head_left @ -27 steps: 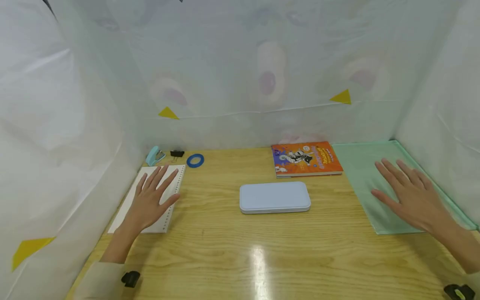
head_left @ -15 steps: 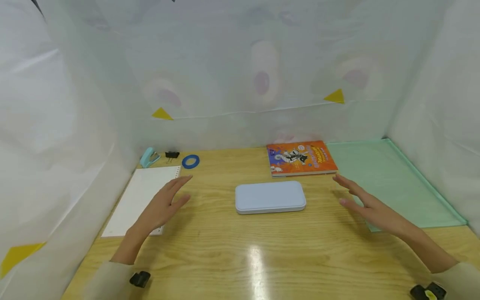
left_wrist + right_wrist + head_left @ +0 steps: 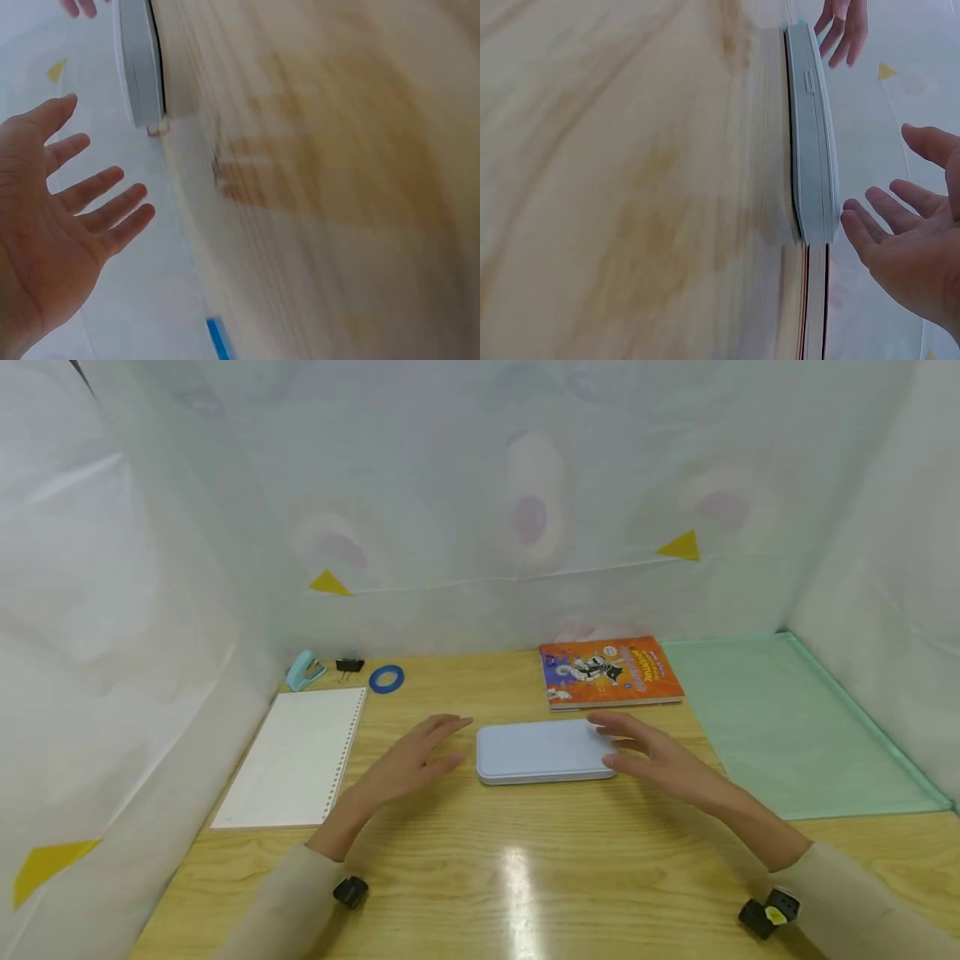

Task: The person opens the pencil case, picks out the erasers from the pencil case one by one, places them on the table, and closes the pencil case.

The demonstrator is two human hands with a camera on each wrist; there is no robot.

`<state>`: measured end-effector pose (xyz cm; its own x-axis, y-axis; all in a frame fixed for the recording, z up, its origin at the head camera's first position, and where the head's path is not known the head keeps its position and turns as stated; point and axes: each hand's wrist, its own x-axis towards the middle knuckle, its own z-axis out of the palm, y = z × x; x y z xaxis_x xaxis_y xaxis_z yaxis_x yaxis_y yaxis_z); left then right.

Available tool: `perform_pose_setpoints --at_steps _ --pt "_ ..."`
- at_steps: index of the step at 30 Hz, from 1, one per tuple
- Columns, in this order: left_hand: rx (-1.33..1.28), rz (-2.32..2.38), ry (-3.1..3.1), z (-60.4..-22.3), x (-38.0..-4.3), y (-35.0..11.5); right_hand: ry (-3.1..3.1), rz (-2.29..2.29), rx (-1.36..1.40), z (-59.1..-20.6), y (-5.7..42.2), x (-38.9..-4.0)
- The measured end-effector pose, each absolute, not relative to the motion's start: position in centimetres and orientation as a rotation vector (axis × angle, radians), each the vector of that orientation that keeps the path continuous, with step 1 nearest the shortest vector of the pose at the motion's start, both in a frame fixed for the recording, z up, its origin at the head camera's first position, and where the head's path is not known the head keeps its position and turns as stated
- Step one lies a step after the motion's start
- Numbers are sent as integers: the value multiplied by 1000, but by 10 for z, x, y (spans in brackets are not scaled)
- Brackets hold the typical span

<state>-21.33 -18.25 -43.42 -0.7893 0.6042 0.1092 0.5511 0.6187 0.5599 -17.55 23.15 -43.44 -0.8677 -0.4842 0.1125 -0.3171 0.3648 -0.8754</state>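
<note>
A pale blue-white flat case (image 3: 543, 752) with rounded corners lies on the wooden table between the two hands. In the head view the left hand (image 3: 408, 764) hovers just left of the case, fingers extended and nothing held. The right hand (image 3: 660, 760) is at the case's right end, its fingertips overlapping that end in this view. The left wrist view shows the left hand (image 3: 67, 217) with spread fingers, apart from the case (image 3: 139, 64). Seen from the right wrist, the right hand (image 3: 915, 217) has its fingertips close beside the case (image 3: 811, 135), palm bare.
An orange comic-style book (image 3: 611, 673) lies behind the case. To the right is a translucent green mat (image 3: 802, 727). At left lie a white loose-leaf pad (image 3: 292, 760), a light blue stapler (image 3: 303, 671), a black binder clip (image 3: 349, 666) and a blue tape ring (image 3: 386, 679).
Both hands have moved inward from the pad and the green mat to the two ends of the case. The case and other objects stay in place.
</note>
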Motion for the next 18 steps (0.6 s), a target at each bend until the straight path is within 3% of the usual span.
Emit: perform_pose_setpoints --at_steps 18 --pt "1183 323 2701 -440 -231 -97 2567 -1142 -1012 -438 210 -212"
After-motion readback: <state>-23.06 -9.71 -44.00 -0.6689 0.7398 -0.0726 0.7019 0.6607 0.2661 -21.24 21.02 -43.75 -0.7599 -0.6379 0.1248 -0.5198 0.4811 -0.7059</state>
